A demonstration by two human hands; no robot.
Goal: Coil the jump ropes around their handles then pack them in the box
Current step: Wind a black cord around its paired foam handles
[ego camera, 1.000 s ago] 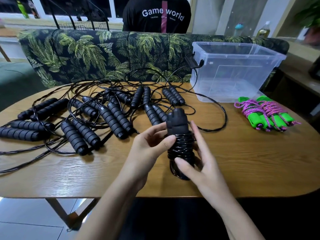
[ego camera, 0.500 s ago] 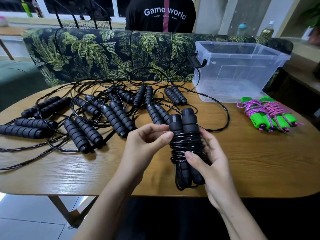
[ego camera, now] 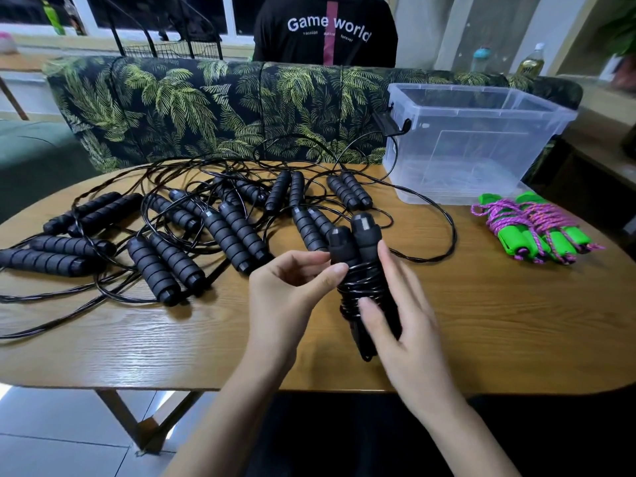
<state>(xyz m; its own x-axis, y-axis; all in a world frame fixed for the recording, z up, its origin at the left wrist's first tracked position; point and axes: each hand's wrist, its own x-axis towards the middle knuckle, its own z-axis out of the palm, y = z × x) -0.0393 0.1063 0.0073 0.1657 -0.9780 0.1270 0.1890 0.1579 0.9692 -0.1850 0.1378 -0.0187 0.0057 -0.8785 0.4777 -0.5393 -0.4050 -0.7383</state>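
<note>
A black jump rope (ego camera: 358,241), its cord coiled round its two foam handles, stands nearly upright just above the wooden table (ego camera: 499,321). My right hand (ego camera: 409,339) grips the bundle from the right, thumb across the coils and fingers behind. My left hand (ego camera: 285,297) pinches the coil's upper edge with thumb and forefinger. Several uncoiled black jump ropes (ego camera: 234,232) lie tangled across the table's left and middle. The clear plastic box (ego camera: 464,156) stands open at the back right.
Two green-handled ropes wound in pink cord (ego camera: 530,232) lie on the table to the right, in front of the box. A palm-print sofa back (ego camera: 192,108) runs behind the table, with a person in a black shirt (ego camera: 327,32) beyond it.
The bundle has turned in my hands, so both handle ends now show side by side. My right hand's grip has shifted along the coils; my left hand stays pinched at the coil's top.
</note>
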